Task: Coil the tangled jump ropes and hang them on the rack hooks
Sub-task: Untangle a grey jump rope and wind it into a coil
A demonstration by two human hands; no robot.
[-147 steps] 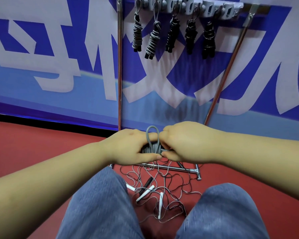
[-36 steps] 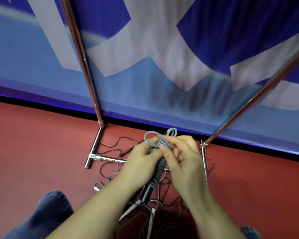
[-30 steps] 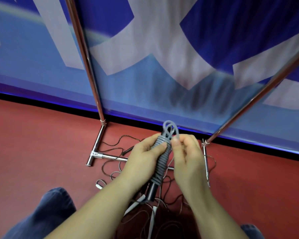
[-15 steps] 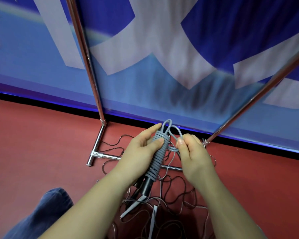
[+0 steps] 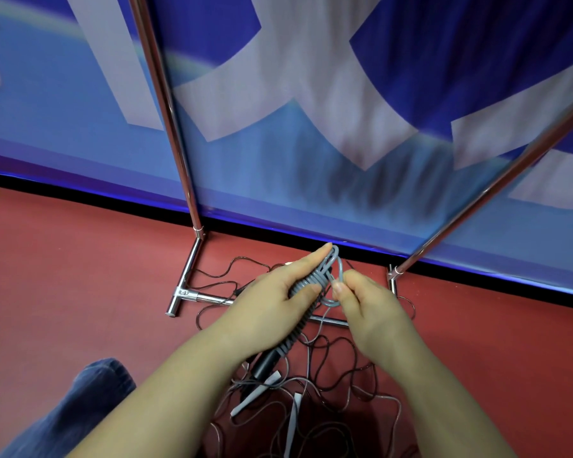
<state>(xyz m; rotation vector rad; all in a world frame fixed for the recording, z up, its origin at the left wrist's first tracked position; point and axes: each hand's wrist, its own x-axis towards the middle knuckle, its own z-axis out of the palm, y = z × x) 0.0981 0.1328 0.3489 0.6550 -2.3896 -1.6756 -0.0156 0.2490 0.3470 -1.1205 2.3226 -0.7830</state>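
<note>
A grey jump rope, wound tight around its black handles into a long bundle, lies slanted in my left hand, which grips it with the thumb across the coils. My right hand pinches a loose grey loop beside the bundle's top end. Below both hands a tangle of thin dark ropes with white handles lies on the red floor. Only the rack's two chrome posts and foot bars show; its hooks are out of view.
A blue and white banner wall stands right behind the rack. My knee in blue jeans is at the lower left. Red floor stretches to the left and right of the rack.
My head has tipped down from the hooks to the rack's base. In the last second my right hand drew the grey loop down beside the bundle's top, and my left forefinger straightened along it.
</note>
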